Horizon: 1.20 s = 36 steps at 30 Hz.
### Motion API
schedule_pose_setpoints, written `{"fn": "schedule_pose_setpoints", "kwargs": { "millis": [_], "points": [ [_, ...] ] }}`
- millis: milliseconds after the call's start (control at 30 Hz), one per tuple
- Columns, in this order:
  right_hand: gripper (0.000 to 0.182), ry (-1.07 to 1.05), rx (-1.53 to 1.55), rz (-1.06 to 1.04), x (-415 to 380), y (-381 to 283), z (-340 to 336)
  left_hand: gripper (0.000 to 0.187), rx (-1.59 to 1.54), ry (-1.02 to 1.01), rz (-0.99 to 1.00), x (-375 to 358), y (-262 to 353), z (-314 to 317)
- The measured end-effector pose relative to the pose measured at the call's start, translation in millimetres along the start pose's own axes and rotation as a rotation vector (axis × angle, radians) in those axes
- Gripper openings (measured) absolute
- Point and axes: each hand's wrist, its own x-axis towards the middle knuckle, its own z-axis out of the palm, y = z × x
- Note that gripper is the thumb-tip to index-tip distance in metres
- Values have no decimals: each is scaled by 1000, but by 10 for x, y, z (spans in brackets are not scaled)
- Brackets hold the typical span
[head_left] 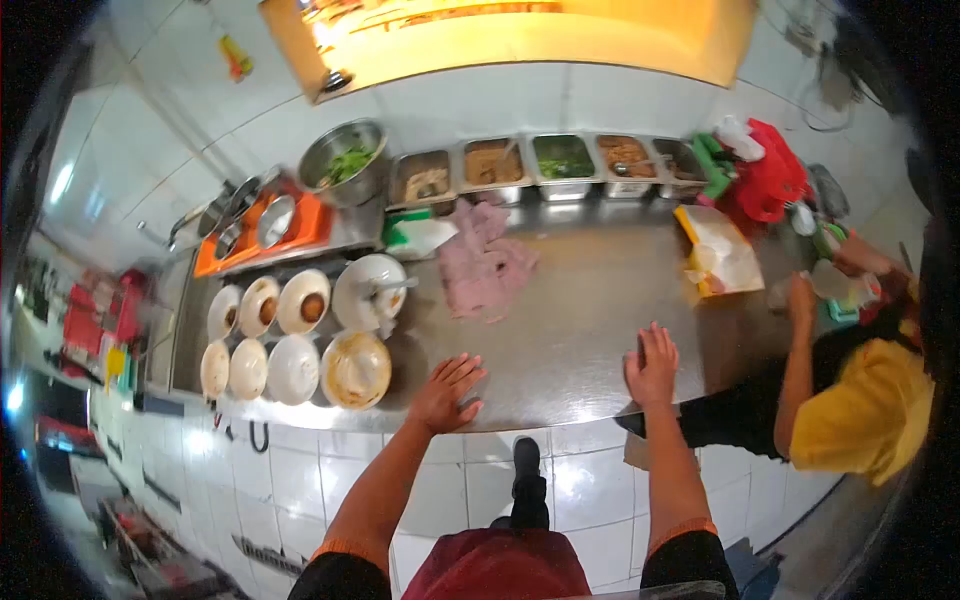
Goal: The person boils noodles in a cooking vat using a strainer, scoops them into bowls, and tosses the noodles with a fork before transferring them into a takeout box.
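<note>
My left hand lies flat on the front edge of the steel counter, fingers spread and holding nothing. To its left is a dirty bowl with brown residue. My right hand also rests on the counter near its front edge, fingers extended, nothing in it. Beyond and between the hands, a crumpled pink cloth lies on the steel. A yellow and white box stands behind and to the right of my right hand.
Bowls stand in two rows at left. Along the wall are food trays and a metal bowl of greens. An orange tray holds metal bowls. A person in a yellow shirt works close on the right beside a red bag.
</note>
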Motion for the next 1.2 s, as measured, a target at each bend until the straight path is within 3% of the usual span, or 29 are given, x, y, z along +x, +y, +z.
{"fn": "schedule_pose_setpoints", "kwargs": {
  "millis": [67,100,233,300,1200],
  "points": [
    [47,-77,-15,-1,44,-27,-31,56,-47,-10,-29,-21,-40,14],
    [45,11,4,-24,-3,67,132,59,-78,14,-3,-37,-47,-3],
    [47,15,-23,-122,-4,-40,108,61,-79,73,-16,-94,-67,-7],
    [48,-36,-73,-8,3,-80,67,60,-53,72,21,-80,-69,20],
    [49,-24,-77,-19,-4,-21,108,58,-81,81,34,-90,-96,33]
  ]
}}
